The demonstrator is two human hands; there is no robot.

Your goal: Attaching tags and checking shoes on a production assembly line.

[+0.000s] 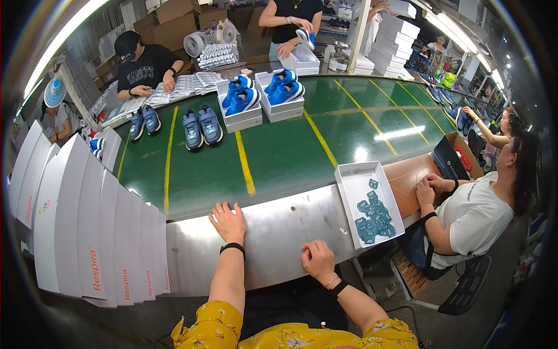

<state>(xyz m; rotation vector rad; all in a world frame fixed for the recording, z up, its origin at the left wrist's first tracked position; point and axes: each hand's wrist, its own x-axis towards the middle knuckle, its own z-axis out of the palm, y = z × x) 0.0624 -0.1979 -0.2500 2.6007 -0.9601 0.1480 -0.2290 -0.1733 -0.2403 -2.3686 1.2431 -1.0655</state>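
My left hand (pixel 228 221) lies flat on the shiny metal ledge (pixel 279 232) in front of the green conveyor belt (pixel 279 151), fingers spread, holding nothing. A black band is on that wrist. My right hand (pixel 318 260) rests on the ledge's near edge with fingers curled into a loose fist, nothing in it. To the right of it lies a white box lid (pixel 356 181) holding several small blue packets (pixel 375 218). On the belt's far side stand two pairs of blue-grey shoes (pixel 201 126) and two white boxes with bright blue shoes (pixel 243 99).
A row of flat white folded boxes (pixel 87 232) leans at my left. A seated person in a white shirt (pixel 474 218) works at my right beside a brown carton (pixel 459 154). Across the belt other people handle shoes, paper stacks (pixel 192 84) and stacked white boxes (pixel 395 43).
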